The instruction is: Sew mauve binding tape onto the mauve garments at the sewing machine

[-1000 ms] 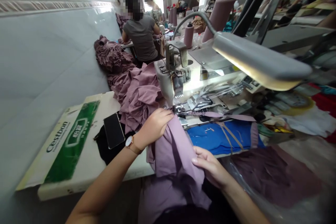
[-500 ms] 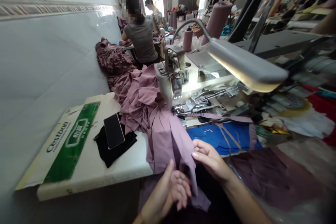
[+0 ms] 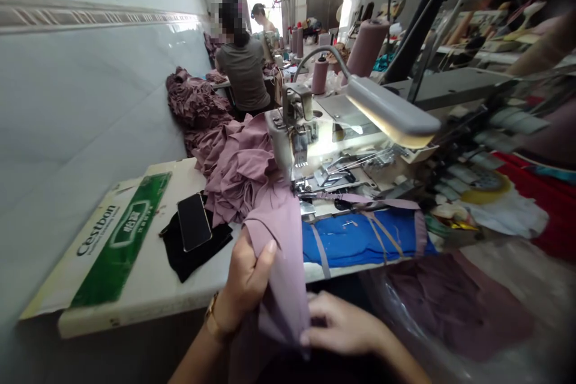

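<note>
My left hand [image 3: 243, 285], with a watch at the wrist, is closed on a fold of mauve fabric [image 3: 281, 252] at the table's front edge, thumb pressed on top. My right hand [image 3: 342, 324] pinches the same mauve fabric lower down, near my lap. The cloth runs up from my hands to the sewing machine [image 3: 299, 138], under its presser foot area. A large heap of the same mauve fabric [image 3: 238, 162] lies bunched left of the machine.
A lamp [image 3: 391, 111] hangs over the machine. A phone [image 3: 193, 222] rests on black cloth by a green-and-white bag [image 3: 117, 231]. Blue cloth [image 3: 360, 237] with mauve strips covers the table front. Thread cones [image 3: 366, 45] stand behind. A seated person [image 3: 243, 72] works farther along.
My left hand left the machine, dropped low, then rose and gripped the fabric at the table edge. My right hand slid down toward my lap, still holding the cloth.
</note>
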Motion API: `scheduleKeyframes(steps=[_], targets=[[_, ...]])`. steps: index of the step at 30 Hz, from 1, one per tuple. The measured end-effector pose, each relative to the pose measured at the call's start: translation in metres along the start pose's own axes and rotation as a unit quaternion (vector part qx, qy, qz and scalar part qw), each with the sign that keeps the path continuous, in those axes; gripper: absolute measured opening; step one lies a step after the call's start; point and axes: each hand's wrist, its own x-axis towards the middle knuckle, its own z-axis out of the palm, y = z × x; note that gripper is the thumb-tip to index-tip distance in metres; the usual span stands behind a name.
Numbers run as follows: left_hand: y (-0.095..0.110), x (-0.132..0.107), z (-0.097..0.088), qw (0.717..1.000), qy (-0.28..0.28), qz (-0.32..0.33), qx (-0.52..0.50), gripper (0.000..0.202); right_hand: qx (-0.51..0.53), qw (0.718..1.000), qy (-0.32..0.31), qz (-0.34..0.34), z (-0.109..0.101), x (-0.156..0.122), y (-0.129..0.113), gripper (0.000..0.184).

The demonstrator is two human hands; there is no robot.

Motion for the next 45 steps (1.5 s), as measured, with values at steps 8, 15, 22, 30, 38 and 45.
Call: scheduleKeyframes(steps=[8, 15, 22, 30, 38, 45], targets=[[-0.019, -0.021, 0.007, 0.981, -0.09, 0.062, 0.16, 0.021, 0.089, 0.976, 0.057, 0.19, 0.01, -0.069, 0.034, 0.035], [-0.014, 0.019, 0.006, 0.933, 0.024, 0.189, 0.307, 0.039, 0.078, 0.982, 0.144, 0.09, -0.006, -0.035, 0.039, 0.031], [-0.01, 0.055, 0.015, 0.941, 0.05, 0.184, 0.281, 0.045, 0.107, 0.971, 0.2, 0.08, -0.019, -0.025, 0.05, 0.03], [0.0, 0.08, 0.014, 0.966, 0.019, 0.085, 0.245, 0.027, 0.184, 0.955, 0.229, 0.045, -0.024, -0.008, 0.046, 0.029], [-0.006, 0.101, 0.006, 0.968, -0.104, 0.055, 0.221, 0.066, 0.191, 0.948, 0.253, 0.015, -0.033, 0.015, 0.027, 0.028], [-0.009, 0.144, 0.001, 0.975, -0.072, 0.108, 0.178, 0.065, 0.241, 0.927, 0.286, 0.008, -0.04, 0.043, 0.016, 0.032]])
